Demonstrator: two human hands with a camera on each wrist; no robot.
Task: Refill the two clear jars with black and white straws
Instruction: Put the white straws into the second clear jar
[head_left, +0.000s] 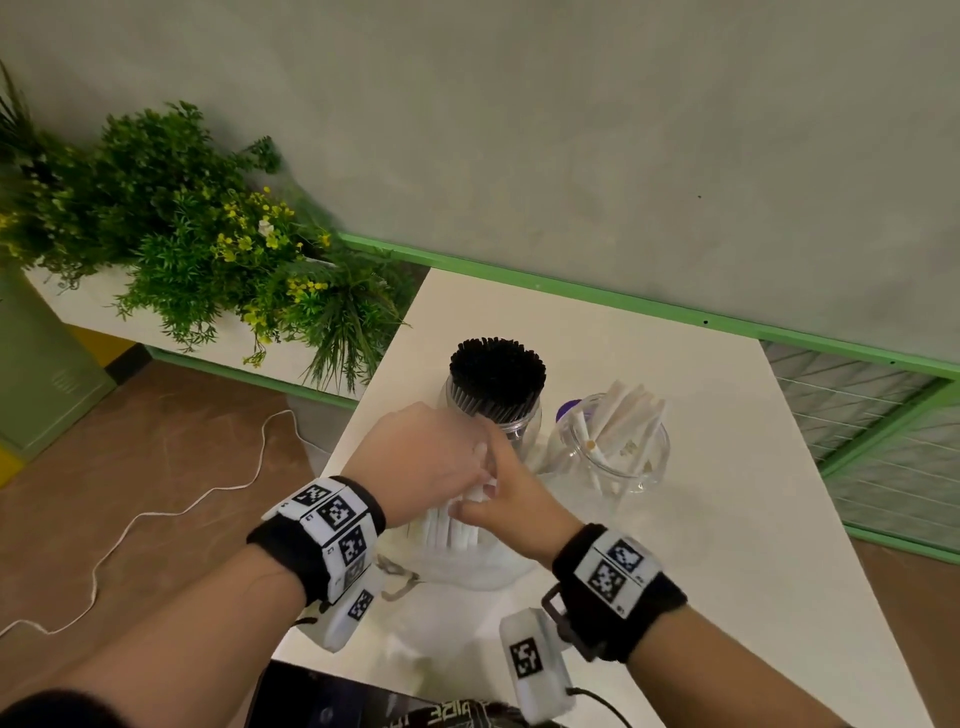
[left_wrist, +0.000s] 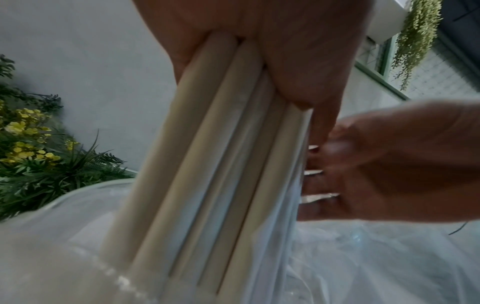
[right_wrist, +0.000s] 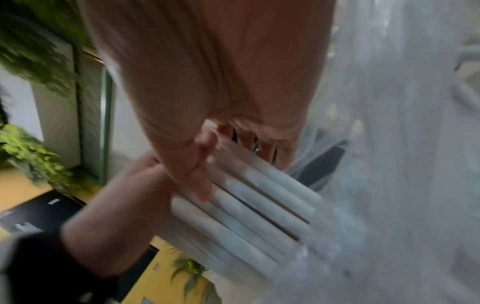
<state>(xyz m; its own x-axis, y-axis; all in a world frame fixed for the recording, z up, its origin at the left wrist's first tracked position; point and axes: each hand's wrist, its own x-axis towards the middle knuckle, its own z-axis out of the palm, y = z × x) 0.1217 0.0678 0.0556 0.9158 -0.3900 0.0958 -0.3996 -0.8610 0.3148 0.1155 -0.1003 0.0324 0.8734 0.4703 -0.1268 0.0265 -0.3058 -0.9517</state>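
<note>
Low centre of the head view: both hands are closing on one bundle of white straws (head_left: 451, 531) standing in a clear plastic bag (head_left: 467, 571) on the white table (head_left: 727, 519). The left hand (head_left: 422, 462) is gripping the bundle's top; the right hand (head_left: 511, 500) is curling fingers (right_wrist: 200, 185) round its side, though blur is softening that view. Behind, mid-frame, one clear jar (head_left: 511, 423) is holding packed black straws (head_left: 496, 374); the jar to its right (head_left: 618, 457) is holding loose white straws (head_left: 631, 415). Upper left, plants (head_left: 208, 234) are lining the wall.
</note>
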